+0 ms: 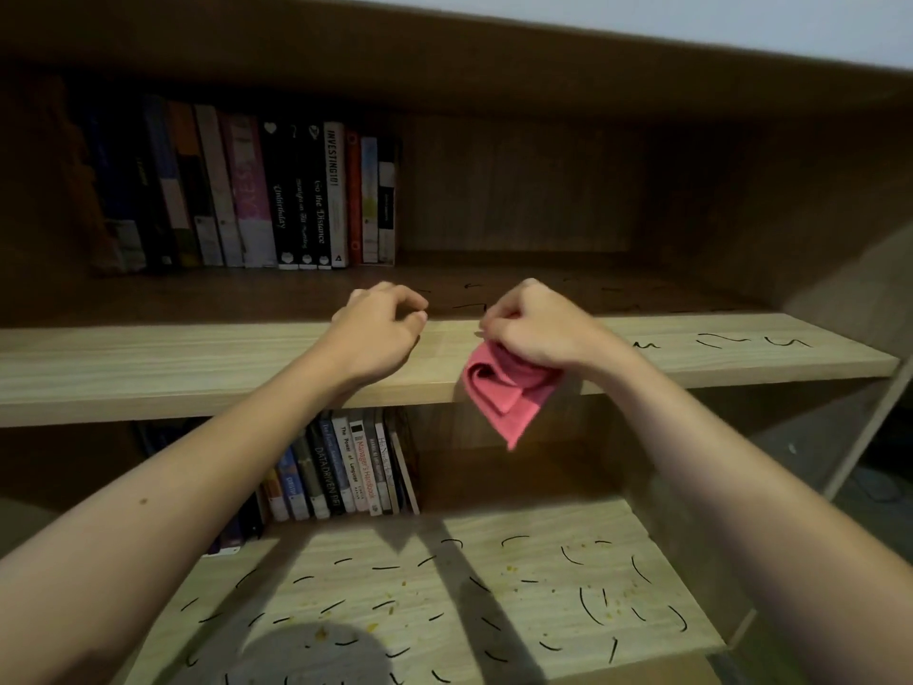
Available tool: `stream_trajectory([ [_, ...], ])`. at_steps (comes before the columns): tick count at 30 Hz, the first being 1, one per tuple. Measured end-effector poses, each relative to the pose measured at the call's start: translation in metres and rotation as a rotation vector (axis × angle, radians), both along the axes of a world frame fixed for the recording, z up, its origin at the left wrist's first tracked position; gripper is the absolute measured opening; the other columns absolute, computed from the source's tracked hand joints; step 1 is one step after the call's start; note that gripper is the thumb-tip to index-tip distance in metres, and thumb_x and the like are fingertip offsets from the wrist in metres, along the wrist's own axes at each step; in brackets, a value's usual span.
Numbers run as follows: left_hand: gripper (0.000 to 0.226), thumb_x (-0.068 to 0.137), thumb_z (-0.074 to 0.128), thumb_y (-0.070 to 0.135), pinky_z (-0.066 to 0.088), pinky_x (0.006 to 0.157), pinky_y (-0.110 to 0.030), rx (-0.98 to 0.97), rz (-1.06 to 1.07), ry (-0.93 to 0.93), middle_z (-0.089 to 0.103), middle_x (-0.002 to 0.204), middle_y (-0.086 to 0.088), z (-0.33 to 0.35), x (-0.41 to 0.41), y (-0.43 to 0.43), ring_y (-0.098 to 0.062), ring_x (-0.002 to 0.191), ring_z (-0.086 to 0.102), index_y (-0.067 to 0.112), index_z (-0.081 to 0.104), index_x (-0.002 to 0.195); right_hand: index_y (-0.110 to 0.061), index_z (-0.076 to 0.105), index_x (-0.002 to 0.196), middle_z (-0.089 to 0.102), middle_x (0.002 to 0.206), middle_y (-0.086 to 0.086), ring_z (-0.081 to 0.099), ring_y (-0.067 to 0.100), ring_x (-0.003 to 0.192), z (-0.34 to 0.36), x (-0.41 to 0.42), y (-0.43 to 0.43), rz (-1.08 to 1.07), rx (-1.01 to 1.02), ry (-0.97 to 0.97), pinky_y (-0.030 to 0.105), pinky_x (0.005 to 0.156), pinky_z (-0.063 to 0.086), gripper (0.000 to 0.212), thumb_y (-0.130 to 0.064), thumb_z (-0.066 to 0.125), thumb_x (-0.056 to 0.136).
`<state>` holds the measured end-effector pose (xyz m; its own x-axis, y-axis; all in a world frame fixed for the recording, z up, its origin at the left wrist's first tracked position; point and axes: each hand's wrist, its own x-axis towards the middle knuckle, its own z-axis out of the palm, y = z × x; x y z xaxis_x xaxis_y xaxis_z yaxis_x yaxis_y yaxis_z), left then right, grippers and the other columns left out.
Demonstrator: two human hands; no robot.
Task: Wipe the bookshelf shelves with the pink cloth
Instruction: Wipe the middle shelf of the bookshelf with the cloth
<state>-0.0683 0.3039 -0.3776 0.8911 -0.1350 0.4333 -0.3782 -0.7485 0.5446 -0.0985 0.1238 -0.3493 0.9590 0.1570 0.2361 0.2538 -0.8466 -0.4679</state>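
A wooden bookshelf fills the view. Its upper shelf (197, 358) carries black scribble marks at the middle and right. The lower shelf (444, 585) is covered with several black marks and yellowish crumbs. My right hand (533, 328) grips a folded pink cloth (504, 393), which hangs below the hand in front of the upper shelf's front edge. My left hand (380, 328) hovers just left of it over the same edge, fingers curled and holding nothing.
A row of upright books (247, 190) stands at the back left of the upper shelf. More books (346, 467) lean at the back left of the lower shelf. The bookshelf's right side panel (815, 239) closes the right end.
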Motion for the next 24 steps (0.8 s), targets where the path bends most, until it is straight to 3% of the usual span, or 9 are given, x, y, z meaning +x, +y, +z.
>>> stream_trajectory([
  [2, 0.027, 0.095, 0.048, 0.030, 0.028, 0.109, -0.045, 0.050, 0.032, 0.001, 0.051, 0.132, -0.002, 0.002, 0.003, 0.001, -0.025, 0.128, 0.038, 0.024, 0.060, 0.118, -0.012, 0.066, 0.086, 0.049, 0.115, 0.003, 0.050, 0.016, 0.104, -0.006, 0.004, 0.009, -0.034, -0.008, -0.017, 0.034, 0.088, 0.045, 0.027, -0.036, 0.055, 0.090],
  [4, 0.030, 0.095, 0.047, 0.032, 0.015, 0.113, -0.049, 0.151, 0.058, 0.031, 0.046, 0.140, -0.004, 0.005, 0.008, 0.002, -0.029, 0.135, 0.029, 0.025, 0.056, 0.123, -0.018, 0.055, 0.111, 0.033, 0.118, 0.007, 0.034, 0.023, 0.118, -0.007, 0.004, 0.004, -0.130, -0.093, -0.009, 0.039, 0.098, 0.035, 0.028, -0.039, 0.054, 0.092],
  [7, 0.033, 0.096, 0.044, 0.037, 0.000, 0.112, -0.054, 0.237, 0.032, 0.066, 0.042, 0.144, -0.002, 0.008, 0.018, 0.000, -0.029, 0.140, 0.021, 0.027, 0.053, 0.127, -0.017, 0.032, 0.141, 0.031, 0.136, 0.016, 0.028, 0.032, 0.127, -0.004, 0.009, -0.004, -0.254, -0.187, 0.024, 0.043, 0.101, 0.035, 0.053, -0.032, 0.051, 0.095],
  [10, 0.032, 0.098, 0.040, 0.039, -0.004, 0.113, -0.051, 0.295, -0.012, 0.068, 0.049, 0.137, -0.001, 0.010, 0.031, -0.005, -0.024, 0.136, 0.030, 0.029, 0.055, 0.124, -0.002, 0.048, 0.127, 0.055, 0.120, 0.013, 0.054, 0.021, 0.100, -0.001, 0.021, 0.010, -0.144, -0.121, -0.051, 0.031, 0.083, 0.050, 0.042, -0.022, 0.057, 0.092],
  [12, 0.033, 0.098, 0.040, 0.039, 0.013, 0.112, -0.042, 0.302, -0.058, 0.071, 0.051, 0.132, -0.002, 0.011, 0.039, -0.005, -0.023, 0.127, 0.040, 0.028, 0.053, 0.126, -0.003, 0.054, 0.122, 0.059, 0.100, 0.002, 0.055, 0.008, 0.074, -0.002, 0.025, 0.015, -0.069, -0.068, -0.050, 0.018, 0.065, 0.048, 0.038, -0.022, 0.060, 0.090],
  [14, 0.034, 0.098, 0.040, 0.037, 0.030, 0.102, -0.034, 0.284, -0.092, 0.083, 0.053, 0.128, -0.003, 0.013, 0.046, -0.002, -0.020, 0.117, 0.047, 0.025, 0.053, 0.127, -0.007, 0.057, 0.120, 0.058, 0.091, -0.003, 0.056, 0.005, 0.070, -0.003, 0.032, 0.006, -0.063, -0.078, -0.055, 0.017, 0.061, 0.048, 0.036, -0.026, 0.060, 0.089],
  [15, 0.032, 0.098, 0.040, 0.036, 0.031, 0.102, -0.033, 0.290, -0.089, 0.085, 0.054, 0.124, -0.001, 0.013, 0.049, 0.001, -0.018, 0.114, 0.047, 0.026, 0.055, 0.124, -0.009, 0.059, 0.118, 0.060, 0.091, -0.003, 0.057, 0.006, 0.070, -0.004, 0.036, -0.001, -0.086, -0.103, -0.066, 0.018, 0.060, 0.049, 0.033, -0.027, 0.060, 0.089],
  [19, 0.028, 0.097, 0.034, 0.036, -0.005, 0.116, -0.045, 0.424, -0.025, 0.062, 0.054, 0.107, 0.007, 0.014, 0.056, 0.006, -0.010, 0.112, 0.044, 0.034, 0.058, 0.112, -0.007, 0.064, 0.099, 0.064, 0.086, 0.008, 0.060, 0.019, 0.073, -0.003, 0.063, -0.004, -0.131, -0.209, -0.081, 0.030, 0.065, 0.048, 0.021, -0.025, 0.056, 0.091],
  [24, 0.029, 0.096, 0.036, 0.035, -0.013, 0.114, -0.043, 0.483, 0.004, 0.062, 0.059, 0.119, 0.007, 0.013, 0.058, 0.003, -0.013, 0.122, 0.045, 0.037, 0.058, 0.116, -0.016, 0.068, 0.107, 0.064, 0.090, -0.001, 0.055, 0.013, 0.076, 0.000, 0.080, 0.006, -0.020, -0.242, -0.090, 0.024, 0.067, 0.040, 0.021, -0.023, 0.056, 0.091],
])
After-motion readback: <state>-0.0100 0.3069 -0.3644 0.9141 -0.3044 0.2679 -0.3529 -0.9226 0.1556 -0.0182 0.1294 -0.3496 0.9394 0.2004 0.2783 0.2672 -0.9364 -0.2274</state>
